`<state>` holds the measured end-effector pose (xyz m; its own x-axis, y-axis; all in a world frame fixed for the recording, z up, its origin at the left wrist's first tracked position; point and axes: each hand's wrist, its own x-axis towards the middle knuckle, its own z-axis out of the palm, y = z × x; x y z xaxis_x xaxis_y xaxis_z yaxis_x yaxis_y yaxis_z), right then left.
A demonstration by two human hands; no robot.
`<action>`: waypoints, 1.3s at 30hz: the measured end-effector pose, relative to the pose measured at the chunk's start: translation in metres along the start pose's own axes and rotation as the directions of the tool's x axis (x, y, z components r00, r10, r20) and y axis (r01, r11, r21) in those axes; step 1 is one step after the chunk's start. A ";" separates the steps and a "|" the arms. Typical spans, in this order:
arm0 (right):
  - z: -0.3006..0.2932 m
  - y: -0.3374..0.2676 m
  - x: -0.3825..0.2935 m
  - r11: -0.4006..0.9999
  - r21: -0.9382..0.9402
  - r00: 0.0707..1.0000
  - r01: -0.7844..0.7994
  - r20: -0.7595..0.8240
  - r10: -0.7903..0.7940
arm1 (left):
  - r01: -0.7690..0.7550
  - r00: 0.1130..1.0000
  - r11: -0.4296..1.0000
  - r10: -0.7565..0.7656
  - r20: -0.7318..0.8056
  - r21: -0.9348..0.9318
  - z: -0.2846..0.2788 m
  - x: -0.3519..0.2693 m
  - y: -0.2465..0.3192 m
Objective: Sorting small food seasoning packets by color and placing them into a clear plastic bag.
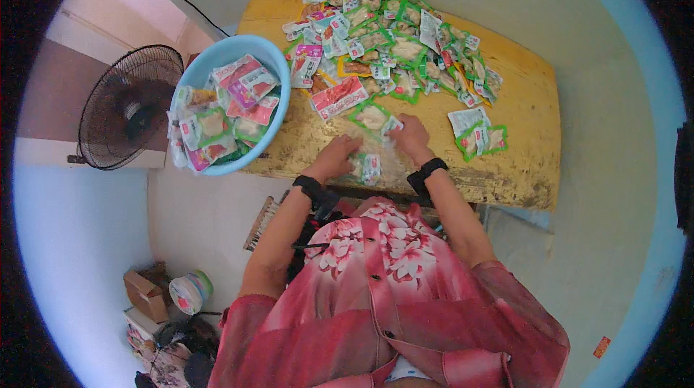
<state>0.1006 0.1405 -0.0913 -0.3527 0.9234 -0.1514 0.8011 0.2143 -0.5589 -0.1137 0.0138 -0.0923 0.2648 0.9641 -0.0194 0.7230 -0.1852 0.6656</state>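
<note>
My left hand [337, 156] grips the edge of a clear plastic bag [396, 163] at the front of the wooden table. Inside or under that bag is a green-and-white food packet [371, 168]; the film's glare hides which. My right hand [410, 138] pinches the white corner of a green-edged food packet [373, 117], just beyond the bag. A red-and-white packet [340, 96] lies close by, at the near edge of a heap of sealed food packets [406, 49]. To the right, two packets [481, 138] lie apart from the heap, partly overlapping.
A light blue plastic basin [282, 111] filled with bagged packets stands at the table's left. Beside it is a black-caged fan [133, 109]. The wooden table [531, 117] meets a wall behind. On the floor at lower left are a cardboard box [146, 296] and a round tub [191, 291].
</note>
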 end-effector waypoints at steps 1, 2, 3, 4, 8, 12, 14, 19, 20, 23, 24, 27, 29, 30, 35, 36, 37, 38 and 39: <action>-0.002 0.004 0.001 1.000 0.004 1.000 -0.009 -0.005 0.009 | 0.015 1.000 1.000 -0.015 0.005 -0.019 -0.001 0.002 0.003; -0.005 0.009 0.003 0.972 0.233 0.998 -0.023 -0.057 0.037 | 0.029 1.000 0.999 -0.029 0.012 -0.038 -0.002 0.003 0.005; -0.010 0.011 0.000 0.893 0.449 0.992 -0.023 -0.098 0.075 | 0.027 0.999 0.999 -0.026 0.022 -0.039 -0.003 0.001 0.007; -0.021 0.010 -0.005 0.892 0.451 0.992 -0.030 -0.096 0.082 | 0.038 0.999 0.999 -0.038 -0.004 -0.020 -0.004 0.000 0.009; -0.068 0.032 -0.031 0.784 0.621 0.969 0.014 -0.202 0.143 | 0.186 0.982 0.982 -0.187 0.034 0.040 -0.015 0.000 0.030; -0.089 0.070 -0.071 0.770 0.635 0.915 0.064 -0.344 0.208 | 0.160 0.982 0.980 -0.146 -0.121 0.116 -0.018 0.001 0.045; -0.086 0.077 -0.090 0.709 0.703 0.922 0.055 -0.308 0.234 | 0.091 0.962 0.995 -0.097 -0.255 -0.035 -0.019 0.000 0.051; -0.076 0.087 -0.120 0.683 0.728 0.946 -0.048 -0.186 0.265 | 0.250 0.959 0.964 -0.259 -0.117 -0.087 -0.022 0.020 0.110; -0.073 0.086 -0.124 0.682 0.730 0.947 -0.045 -0.187 0.263 | 0.223 0.969 0.974 -0.227 -0.098 -0.048 -0.017 0.023 0.117; -0.076 0.061 -0.132 0.628 0.777 0.981 -0.039 -0.090 0.172 | 0.290 0.956 0.956 -0.291 -0.016 -0.049 -0.006 0.031 0.135; -0.083 0.051 -0.137 0.612 0.788 0.977 -0.070 -0.069 0.201 | 0.289 0.957 0.956 -0.290 -0.014 -0.048 -0.004 0.033 0.137; -0.087 0.052 -0.144 0.572 0.819 0.964 -0.044 -0.116 0.240 | 0.334 0.940 0.942 -0.334 -0.064 -0.013 0.007 0.038 0.133; -0.091 0.052 -0.147 0.548 0.836 0.955 0.019 -0.177 0.238 | 0.245 0.951 0.970 -0.240 -0.195 0.001 0.022 0.034 0.107; -0.096 0.053 -0.151 0.549 0.835 0.944 0.044 -0.214 0.249 | 0.239 0.954 0.971 -0.234 -0.188 0.001 0.018 0.035 0.111; -0.109 0.042 -0.162 0.593 0.803 0.932 0.056 -0.255 0.257 | 0.390 0.900 0.741 -0.433 0.055 -0.547 0.014 0.035 0.118; -0.104 0.044 -0.161 0.658 0.750 0.952 0.062 -0.243 0.187 | 0.386 0.902 0.744 -0.427 0.056 -0.546 0.014 0.036 0.119; -0.100 0.046 -0.160 0.719 0.692 0.968 0.073 -0.224 0.117 | 0.387 0.900 0.738 -0.432 0.054 -0.553 0.014 0.035 0.120; -0.094 0.050 -0.158 0.719 0.691 0.966 0.074 -0.228 0.120 | 0.389 0.898 0.731 -0.438 0.051 -0.560 0.014 0.036 0.120; -0.090 0.050 -0.155 0.764 0.639 0.980 0.083 -0.193 0.055 | 0.388 0.898 0.732 -0.436 0.052 -0.560 0.014 0.036 0.121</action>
<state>0.2391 0.0364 -0.0221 -0.2085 0.9778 -0.0217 0.2736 0.0370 -0.9611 -0.0076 0.0236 -0.0224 -0.0445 0.9369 -0.3468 0.2748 0.3452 0.8974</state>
